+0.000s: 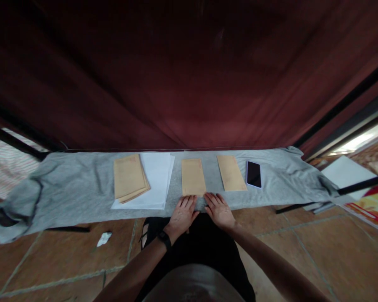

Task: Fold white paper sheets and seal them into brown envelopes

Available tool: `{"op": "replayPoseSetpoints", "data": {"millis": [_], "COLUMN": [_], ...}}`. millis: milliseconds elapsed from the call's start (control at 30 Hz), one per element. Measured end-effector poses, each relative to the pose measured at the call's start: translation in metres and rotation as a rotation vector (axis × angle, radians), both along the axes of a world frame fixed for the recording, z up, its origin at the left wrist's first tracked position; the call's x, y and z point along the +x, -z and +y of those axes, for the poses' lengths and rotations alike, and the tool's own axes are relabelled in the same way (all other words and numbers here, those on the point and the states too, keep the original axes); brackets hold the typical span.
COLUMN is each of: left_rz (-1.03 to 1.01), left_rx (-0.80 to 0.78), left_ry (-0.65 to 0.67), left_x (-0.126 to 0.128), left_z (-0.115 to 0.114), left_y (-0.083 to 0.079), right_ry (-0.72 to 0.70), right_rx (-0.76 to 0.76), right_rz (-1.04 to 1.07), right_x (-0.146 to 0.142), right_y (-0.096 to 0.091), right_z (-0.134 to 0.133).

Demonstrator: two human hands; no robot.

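dark red cloth (189, 84), brown tiled floor (66, 260)

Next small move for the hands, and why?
Probably pinch the near edge of the middle envelope between the left hand's thumb and fingers. Those fingertips are right at that edge, the right hand lies by the near right corner, where it could steady the paper, and both hands look open, palms down.

Marks (200, 165) on the middle envelope (193, 178) are too small to read.

phone (254, 174): on grey cloth (283, 178) | white scrap (104, 239): on tiled floor (72, 253) | red fabric (189, 84)
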State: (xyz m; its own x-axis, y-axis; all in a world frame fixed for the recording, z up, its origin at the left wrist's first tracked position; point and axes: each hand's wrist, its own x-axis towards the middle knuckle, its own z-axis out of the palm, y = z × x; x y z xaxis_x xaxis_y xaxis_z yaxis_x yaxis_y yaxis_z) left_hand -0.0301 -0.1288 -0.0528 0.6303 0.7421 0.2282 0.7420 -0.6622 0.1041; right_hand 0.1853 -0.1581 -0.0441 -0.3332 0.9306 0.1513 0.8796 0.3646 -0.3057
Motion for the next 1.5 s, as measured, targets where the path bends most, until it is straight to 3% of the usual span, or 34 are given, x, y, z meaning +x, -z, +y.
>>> {"op": "replayPoseSetpoints", "data": {"millis": [133, 333, 700, 1133, 1333, 1500], "left_rz": [-0.01, -0.018, 0.008, 0.027, 0.021, 0.007], "left_rx": [-0.003, -0.001, 0.038, 0.075, 0.066, 0.029], "left_ry": [0.04, 0.048, 0.03, 0.023, 0.03, 0.033], "left_x": [-0.011, -0.013, -0.005, -0.006, -0.006, -0.006], "left_z": [0.0, 0.004, 0.007, 0.008, 0.008, 0.009], "left_y": [0.001, 0.002, 0.002, 0.003, 0.001, 0.001], "right_ry": [-0.044, -0.242, -0.216, 0.063, 0.17, 0.195], "right_rx": [-0.012, -0.03, -0.013, 0.025, 0.044, 0.062], "right_rz": [0.005, -0.013, -0.1, -0.109, -0.089, -0.1], "right_x": [0.006, -0.002, -0.015, -0.022, -0.029, -0.036], "right_y": [-0.007, -0.002, 0.009, 0.013, 0.015, 0.016], "right_z": [0.008, 0.038, 0.109, 0.181, 0.19, 0.175]}}
